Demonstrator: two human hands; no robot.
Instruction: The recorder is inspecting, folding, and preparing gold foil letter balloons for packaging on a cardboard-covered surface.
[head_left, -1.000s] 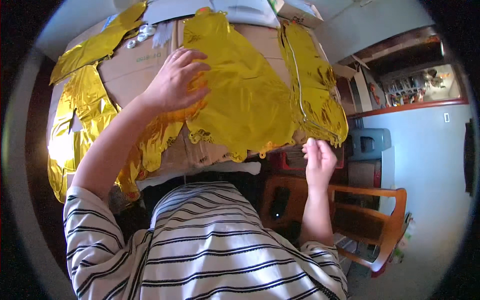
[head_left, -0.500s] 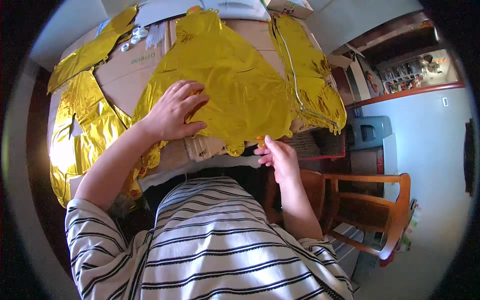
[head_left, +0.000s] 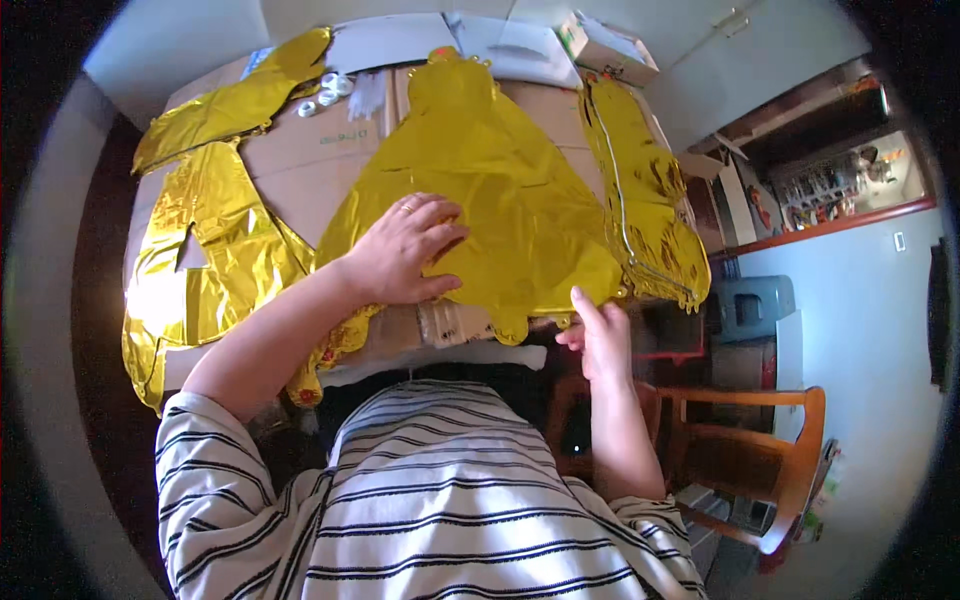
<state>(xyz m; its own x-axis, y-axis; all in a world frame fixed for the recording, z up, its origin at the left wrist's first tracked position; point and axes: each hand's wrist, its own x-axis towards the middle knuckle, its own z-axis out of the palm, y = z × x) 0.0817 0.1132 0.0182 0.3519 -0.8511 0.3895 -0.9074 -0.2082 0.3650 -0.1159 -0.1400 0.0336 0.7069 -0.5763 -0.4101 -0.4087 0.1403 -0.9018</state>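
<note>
A large gold foil balloon [head_left: 490,200], flat and roughly triangular, lies on the cardboard-covered table in front of me. On its left-centre part rests my left hand [head_left: 410,250], palm down, with the fingers slightly bent and the thumb apart; a ring is on one finger. My right hand [head_left: 605,340] is at the balloon's near right edge. Its thumb lies over the foil while the curled fingers sit under the edge, so the edge appears pinched between them. The fingertips below the foil are partly hidden. Small round tabs stick out along the balloon's near edge.
More gold foil pieces lie at the left [head_left: 215,230], far left [head_left: 235,100] and right [head_left: 640,180]. Several white ribbon rolls [head_left: 335,85] stand near the back. A white box [head_left: 608,48] is at the far right corner. A wooden chair [head_left: 740,395] and a blue-grey stool [head_left: 755,305] stand at the right.
The whole view has shifted, so everything sits lower and further right in the picture. My left hand keeps its place on the foil; my right thumb reaches slightly further over the edge.
</note>
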